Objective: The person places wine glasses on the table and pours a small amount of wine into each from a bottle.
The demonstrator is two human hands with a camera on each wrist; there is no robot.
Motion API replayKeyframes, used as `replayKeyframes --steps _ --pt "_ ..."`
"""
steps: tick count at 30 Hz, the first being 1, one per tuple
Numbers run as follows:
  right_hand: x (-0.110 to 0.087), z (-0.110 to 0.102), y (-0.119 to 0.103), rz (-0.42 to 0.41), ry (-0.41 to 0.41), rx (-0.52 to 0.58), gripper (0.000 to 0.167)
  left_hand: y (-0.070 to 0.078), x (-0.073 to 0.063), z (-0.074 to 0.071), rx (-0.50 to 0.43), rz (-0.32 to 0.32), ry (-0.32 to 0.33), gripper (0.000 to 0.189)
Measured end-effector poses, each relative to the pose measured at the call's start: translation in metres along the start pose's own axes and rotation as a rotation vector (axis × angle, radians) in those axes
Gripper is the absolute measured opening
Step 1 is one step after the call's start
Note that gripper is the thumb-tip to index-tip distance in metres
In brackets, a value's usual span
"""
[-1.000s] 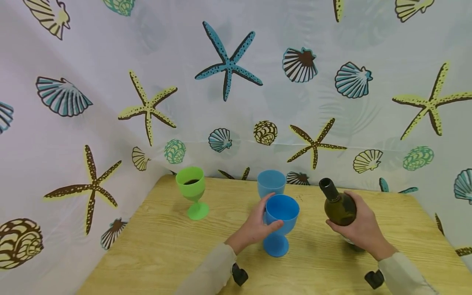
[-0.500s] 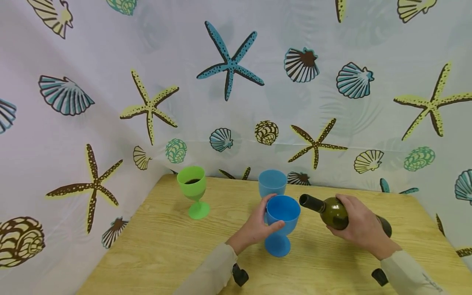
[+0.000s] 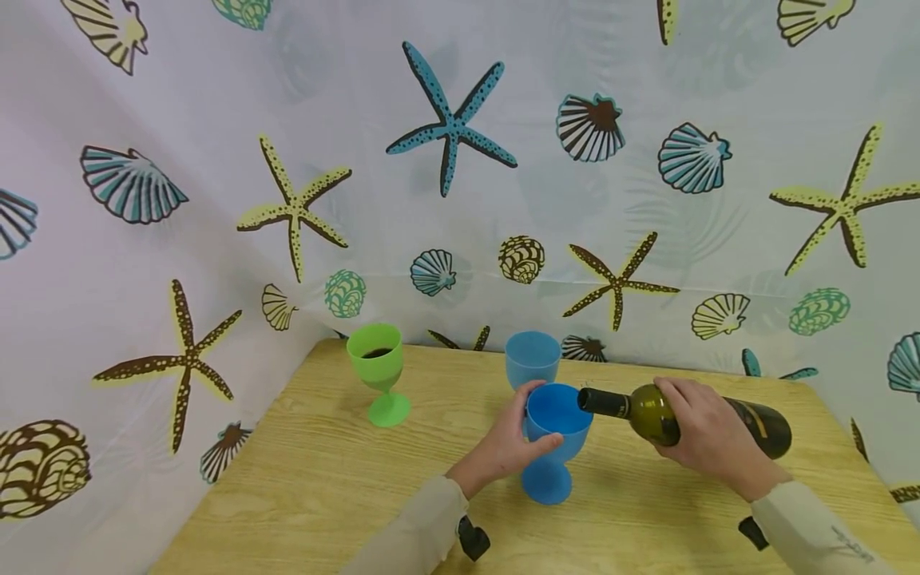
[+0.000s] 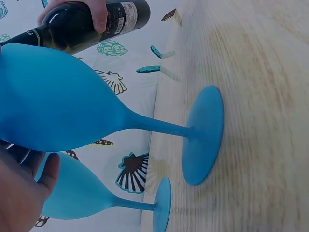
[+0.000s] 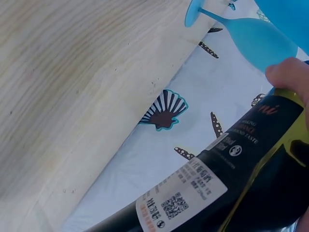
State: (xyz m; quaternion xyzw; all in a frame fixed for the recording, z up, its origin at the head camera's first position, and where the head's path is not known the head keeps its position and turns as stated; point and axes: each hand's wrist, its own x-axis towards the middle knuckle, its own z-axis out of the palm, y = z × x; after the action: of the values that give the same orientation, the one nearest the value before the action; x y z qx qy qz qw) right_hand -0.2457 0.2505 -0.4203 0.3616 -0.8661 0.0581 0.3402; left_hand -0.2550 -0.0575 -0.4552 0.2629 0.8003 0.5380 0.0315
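Observation:
My left hand (image 3: 506, 439) grips the bowl of a blue plastic goblet (image 3: 559, 443), thumb on the near side, fingers behind it. In the left wrist view the goblet's foot (image 4: 205, 137) is right at the tabletop. A green glass wine bottle (image 3: 751, 427) lies nearly level in my right hand (image 3: 707, 439), which wraps it around the shoulder. Its dark mouth is over the goblet's right rim. Seen from the right wrist, the bottle's label (image 5: 181, 193) slants across the lower right. No liquid shows leaving the mouth.
Behind the held goblet stands a second blue goblet (image 3: 533, 359), partly hidden. Off to the left is a green goblet (image 3: 377, 371) with dark liquid in it. A shell-and-starfish curtain (image 3: 460, 216) hangs along the back and left of the wooden table (image 3: 309, 479).
My right hand has tipped the bottle from steeply upright to nearly level and brought its mouth left to the goblet's rim. The left hand and goblet have shifted slightly.

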Motion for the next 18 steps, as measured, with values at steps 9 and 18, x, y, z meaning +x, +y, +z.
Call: replayKeyframes --steps 9,18 --pt "0.007 -0.009 0.005 -0.073 0.006 -0.047 0.09 -0.001 0.002 0.0 0.003 0.005 0.003 0.078" --pt "0.014 -0.017 0.01 -0.125 -0.045 -0.092 0.098 0.002 0.001 0.0 -0.013 -0.03 0.004 0.074"
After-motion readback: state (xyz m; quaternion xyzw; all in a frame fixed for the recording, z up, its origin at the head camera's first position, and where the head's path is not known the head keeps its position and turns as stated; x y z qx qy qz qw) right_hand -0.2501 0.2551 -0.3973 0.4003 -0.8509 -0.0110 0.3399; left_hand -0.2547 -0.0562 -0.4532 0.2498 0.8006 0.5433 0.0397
